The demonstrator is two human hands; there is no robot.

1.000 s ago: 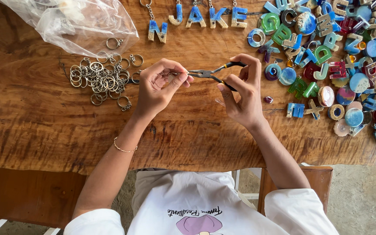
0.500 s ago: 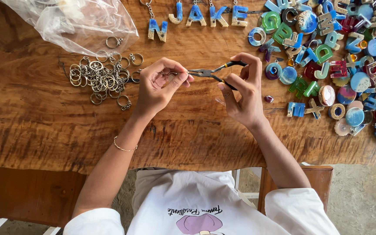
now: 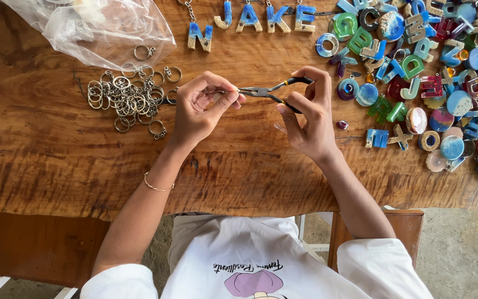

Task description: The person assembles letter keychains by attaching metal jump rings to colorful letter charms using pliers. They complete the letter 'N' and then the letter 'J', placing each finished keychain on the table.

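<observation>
Pliers [image 3: 266,91] lie level between your two hands, just above the middle of the table [image 3: 45,160], and that is why both hands sit so close together: the right hand [image 3: 308,119] curls around the dark handles at about 3 o'clock from the tool's nose, fingers pressed in on them, so the jaws look drawn together on something too small to make out. Your left hand [image 3: 200,111] meets the nose from 9 o'clock, thumb and fingertips pinched tight on a small metal piece there; whether it is a ring or a short chain you cannot tell, as the fingers hide it. Both grips are held a little off the wood, which keeps the tiny part free to turn. Supplies sit where each hand can reach them. The pile of metal key rings [image 3: 125,97] lies at 9 o'clock from your left hand, near but not touching it, with a clear plastic bag [image 3: 92,27] beyond at 11 o'clock. At 12 o'clock, a row of wood-and-blue letter charms [image 3: 250,19] with chains is laid out in a line. The heap of coloured resin letters and discs [image 3: 432,83] spreads from 1 to 3 o'clock of your right hand, well apart from the rings. A thin bracelet [image 3: 157,187] circles your left wrist.
</observation>
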